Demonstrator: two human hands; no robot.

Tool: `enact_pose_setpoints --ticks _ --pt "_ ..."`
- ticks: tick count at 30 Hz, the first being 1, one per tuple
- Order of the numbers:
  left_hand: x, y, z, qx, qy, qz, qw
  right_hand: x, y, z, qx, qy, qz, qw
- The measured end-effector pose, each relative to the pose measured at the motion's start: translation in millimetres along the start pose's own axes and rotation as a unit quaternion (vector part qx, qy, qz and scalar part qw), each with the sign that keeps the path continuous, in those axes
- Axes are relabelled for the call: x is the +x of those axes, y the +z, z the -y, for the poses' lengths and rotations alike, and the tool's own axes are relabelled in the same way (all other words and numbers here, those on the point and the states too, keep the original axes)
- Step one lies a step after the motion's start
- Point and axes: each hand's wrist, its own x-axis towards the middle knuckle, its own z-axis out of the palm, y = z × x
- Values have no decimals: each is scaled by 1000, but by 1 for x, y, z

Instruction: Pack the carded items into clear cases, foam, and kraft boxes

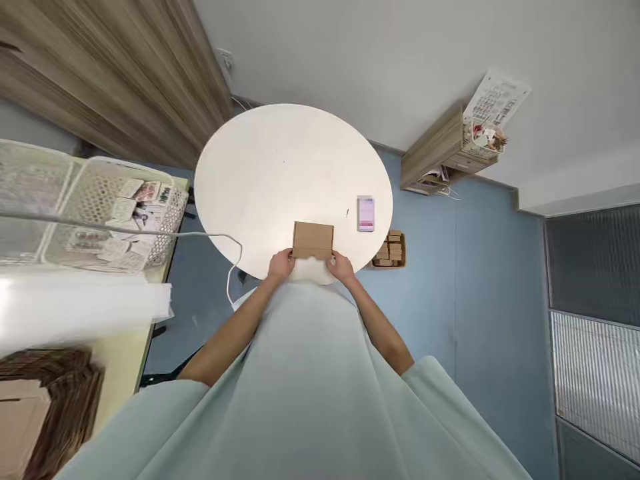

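Observation:
A small brown cardboard box (pixel 313 239) lies at the near edge of the round white table (pixel 280 160). My left hand (pixel 281 265) grips its near left corner, and my right hand (pixel 341 267) has hold of the near right corner. The fingers of both hands are closed at the box's sides, partly hidden by it. Its top panel looks flat, with a fold line running across near my side. Right of the box on the table are a phone (pixel 366 213) with a pinkish screen and a tiny dark object (pixel 347 213).
A carton of small brown boxes (pixel 391 251) stands on the floor to the right. On the left side table are a white basket of cards and packets (pixel 150 217), a white roll (pixel 85 303) and stacked flat cardboard (pixel 55 407). A white cable (pixel 210 235) hangs across the left.

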Motion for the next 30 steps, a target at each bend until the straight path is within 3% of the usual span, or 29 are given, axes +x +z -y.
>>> enact_pose_setpoints --ticks 7,16,25,30 --pt "0 5 1 -71 -10 -17 997 7 4 0 70 34 -1 997" --pt "10 3 4 -49 -16 -1 999 17 11 0 122 94 -17 988" --pt "19 3 -7 -47 -51 -8 998 20 16 -2 66 108 -44 991" --pt "16 0 -9 -77 -44 -14 996 22 15 -7 106 89 -61 989"
